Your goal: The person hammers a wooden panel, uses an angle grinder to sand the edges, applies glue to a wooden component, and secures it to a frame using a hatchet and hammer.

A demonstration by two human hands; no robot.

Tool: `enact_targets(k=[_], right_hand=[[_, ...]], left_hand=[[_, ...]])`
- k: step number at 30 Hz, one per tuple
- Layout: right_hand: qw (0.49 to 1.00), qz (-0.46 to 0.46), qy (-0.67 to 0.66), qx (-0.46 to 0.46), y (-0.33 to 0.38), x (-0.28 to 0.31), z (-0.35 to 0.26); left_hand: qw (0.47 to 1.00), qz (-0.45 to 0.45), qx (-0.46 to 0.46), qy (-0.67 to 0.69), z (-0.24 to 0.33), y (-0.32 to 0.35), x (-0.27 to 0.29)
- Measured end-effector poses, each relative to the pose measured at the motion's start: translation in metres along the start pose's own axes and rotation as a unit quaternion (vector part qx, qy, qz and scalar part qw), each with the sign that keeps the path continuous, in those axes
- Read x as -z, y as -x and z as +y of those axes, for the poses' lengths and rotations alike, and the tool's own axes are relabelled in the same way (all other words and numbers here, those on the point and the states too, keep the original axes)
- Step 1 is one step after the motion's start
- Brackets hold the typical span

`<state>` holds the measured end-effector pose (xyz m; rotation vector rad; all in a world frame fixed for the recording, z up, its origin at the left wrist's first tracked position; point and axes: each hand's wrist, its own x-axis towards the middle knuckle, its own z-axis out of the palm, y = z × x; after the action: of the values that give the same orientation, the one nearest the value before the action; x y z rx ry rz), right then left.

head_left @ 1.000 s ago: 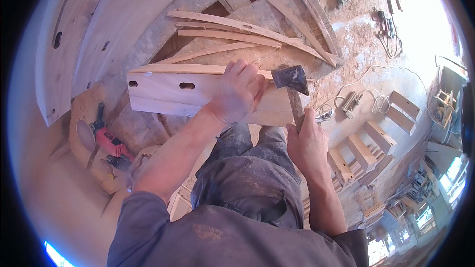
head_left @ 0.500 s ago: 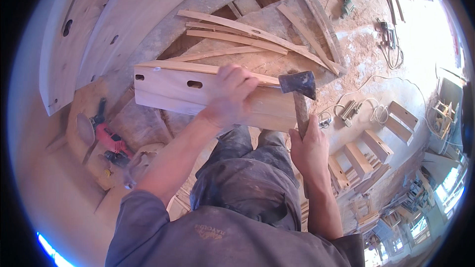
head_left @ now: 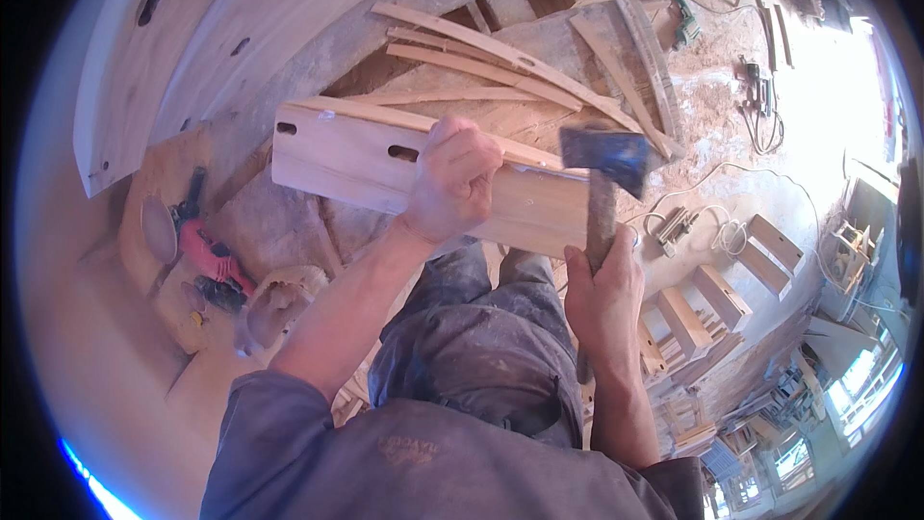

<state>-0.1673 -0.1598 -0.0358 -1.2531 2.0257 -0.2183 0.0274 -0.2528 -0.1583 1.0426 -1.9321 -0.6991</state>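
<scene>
In front of my knees lies a long pale wooden board (head_left: 342,159) with oval slots near its left end and a narrow strip along its far edge. My left hand (head_left: 454,178) is closed in a fist against the middle of this board, its fingers curled at the far edge. Whatever those fingers pinch is hidden. My right hand (head_left: 606,299) is wrapped round the wooden handle of a hatchet (head_left: 606,156). The hatchet's dark metal head is up, over the board's right end, slightly blurred.
Several thin wooden strips (head_left: 481,65) lie beyond the board. To the left are a red power tool (head_left: 214,258) with a disc and large slotted panels (head_left: 260,34). Several wooden blocks (head_left: 720,297), corded tools (head_left: 758,91) and loose cables lie on the dusty floor at right.
The hatchet head has risen a little and swung slightly right. My left hand has curled tighter against the board. The whole view has shifted slightly.
</scene>
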Motion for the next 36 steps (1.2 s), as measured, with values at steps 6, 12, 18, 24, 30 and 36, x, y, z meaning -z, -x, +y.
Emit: enact_targets(k=[6,12,18,24,30,36], right_hand=[[0.995,-0.08,0.06,-0.002,-0.007,-0.022,0.011],[0.999,-0.043,-0.01,-0.012,0.006,-0.016,-0.015],[0.992,-0.106,0.063,0.007,-0.004,-0.019,-0.011],[0.995,-0.081,0.055,-0.012,0.003,-0.034,-0.017],[0.999,-0.043,0.016,0.019,0.004,-0.021,-0.025],[0.991,-0.094,0.09,0.013,-0.006,-0.028,-0.015]], left_hand=[[1.0,-0.003,0.011,0.022,-0.003,-0.002,0.004],[0.992,0.112,0.061,0.002,-0.005,0.005,0.004],[0.987,0.13,0.095,0.01,-0.004,0.009,0.002],[0.986,0.127,0.102,0.029,-0.003,0.01,0.001],[0.986,0.118,0.105,0.056,-0.009,0.013,0.001],[0.984,0.133,0.107,0.05,-0.004,0.005,0.0]])
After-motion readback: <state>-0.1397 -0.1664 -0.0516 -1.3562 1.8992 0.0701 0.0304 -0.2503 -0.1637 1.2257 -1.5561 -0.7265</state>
